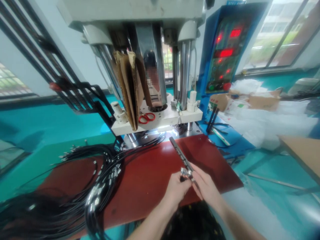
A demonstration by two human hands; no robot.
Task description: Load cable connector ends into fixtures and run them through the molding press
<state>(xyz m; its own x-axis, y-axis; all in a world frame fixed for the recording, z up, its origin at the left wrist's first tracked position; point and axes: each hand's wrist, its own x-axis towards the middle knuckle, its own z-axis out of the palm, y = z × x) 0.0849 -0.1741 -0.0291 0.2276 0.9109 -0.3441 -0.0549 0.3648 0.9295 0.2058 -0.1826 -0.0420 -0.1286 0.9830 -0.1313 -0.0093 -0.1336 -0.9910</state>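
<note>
From the head view I see both hands low in the frame, at about 6 o'clock, meeting over the near edge of the red counter. My left hand has its fingers curled shut around a small cluster of metal cable ends, which stick up just above the fingertips at their 12 o'clock. My right hand sits just beside it at 3 o'clock, its fingers pinched closed on the near end of a long dark bar. The bar runs away from that hand toward 11 o'clock, tilted over the counter, its far tip near the base of the press. The cable ends touch the bar at its near end, right between the two sets of fingers; I cannot tell whether any are seated in it. A thick bundle of black cables sprawls across the counter at 9 o'clock from the hands, well apart from them. On the press's white plate lie red scissors, with folded cardboard propped just left of them. A blue control panel with red lights stands at 1 o'clock.
</note>
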